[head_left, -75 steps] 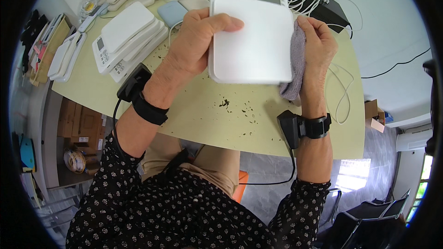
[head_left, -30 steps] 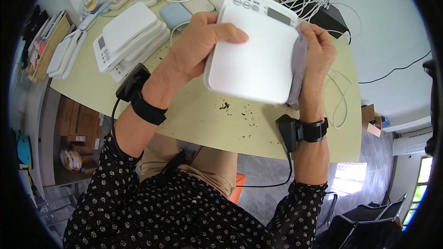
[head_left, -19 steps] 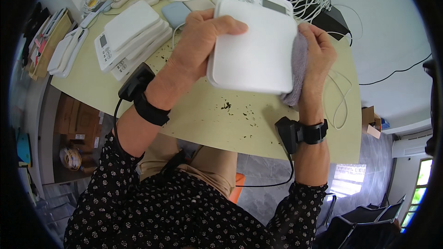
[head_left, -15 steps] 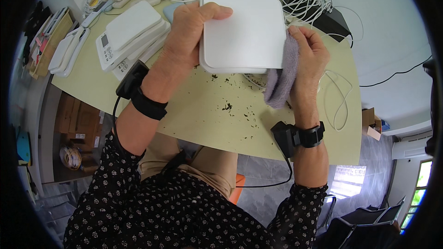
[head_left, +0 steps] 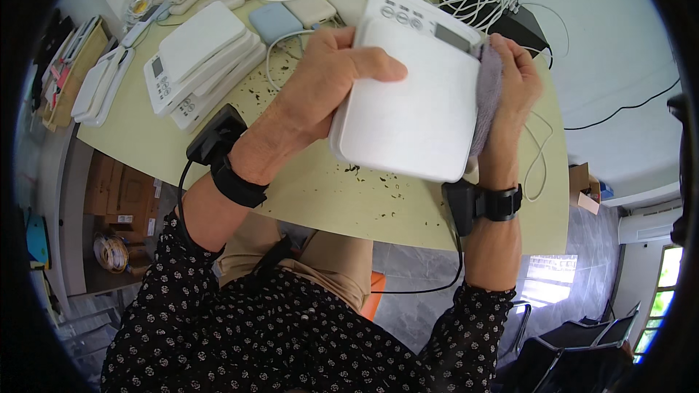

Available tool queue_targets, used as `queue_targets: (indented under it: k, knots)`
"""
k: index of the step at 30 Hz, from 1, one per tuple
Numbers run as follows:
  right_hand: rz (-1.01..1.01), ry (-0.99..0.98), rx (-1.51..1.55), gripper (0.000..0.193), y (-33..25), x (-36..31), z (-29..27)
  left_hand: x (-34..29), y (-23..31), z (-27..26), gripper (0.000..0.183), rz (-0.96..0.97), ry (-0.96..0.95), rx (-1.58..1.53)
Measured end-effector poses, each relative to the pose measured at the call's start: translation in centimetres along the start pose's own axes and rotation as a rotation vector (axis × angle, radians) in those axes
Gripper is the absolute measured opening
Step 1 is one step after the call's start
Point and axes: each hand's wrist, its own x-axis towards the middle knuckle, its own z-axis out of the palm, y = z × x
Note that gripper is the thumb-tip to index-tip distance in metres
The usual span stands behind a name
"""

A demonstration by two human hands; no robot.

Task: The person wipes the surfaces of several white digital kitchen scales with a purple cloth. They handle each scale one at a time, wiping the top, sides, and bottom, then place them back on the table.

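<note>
In the head view, the underside of the white scale [head_left: 411, 102] was out of sight, and its bulk covered the middle of the pale green surface [head_left: 313, 193] over which it was held, slightly tilted. Its small display [head_left: 452, 37] was dark, and any reading on it could not be made out. Part of the grey cloth [head_left: 488, 98] was hidden by the right hand [head_left: 515, 80], and the dark rim cut off the black chair [head_left: 582, 349] at lower right.

The left hand [head_left: 328, 78] pinched the scale's left edge, its thumb [head_left: 382, 64] flat on the top face and its other fingers mostly hidden behind. The right hand's fingers [head_left: 518, 57] were bunched together on the cloth, pinching it against the scale's right edge; how their tips lay behind it could not be told.

Dark flakes [head_left: 352, 169] lay scattered on the surface below the scale. A stack of white scales [head_left: 204, 47] stood to the left, near a blue-grey box [head_left: 274, 22]. Tangled white cables [head_left: 484, 4] spread along the far side, partly over a black box [head_left: 526, 29] and partly blocked from view by the raised scale.
</note>
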Motion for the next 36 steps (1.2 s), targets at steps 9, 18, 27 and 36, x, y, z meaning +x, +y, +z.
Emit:
queue_targets:
  k: [9,18,27,36]
  knots:
    - [0.073,-0.178,0.154,0.017,-1.5,-3.9,2.9,2.1,1.2,-5.1,0.035,-0.019,0.318,-0.287]
    - [0.300,-0.113,0.536,0.017,-1.6,-0.3,0.4,0.6,2.0,-2.4,0.039,-0.010,0.405,-0.385]
    - [0.314,-0.110,0.530,0.017,-2.0,-0.3,0.0,2.5,1.0,-5.5,0.035,-0.133,0.241,-0.588]
    - [0.319,-0.130,0.510,0.014,-1.9,-0.9,0.6,1.9,1.2,-4.0,0.038,-0.015,0.371,-0.411]
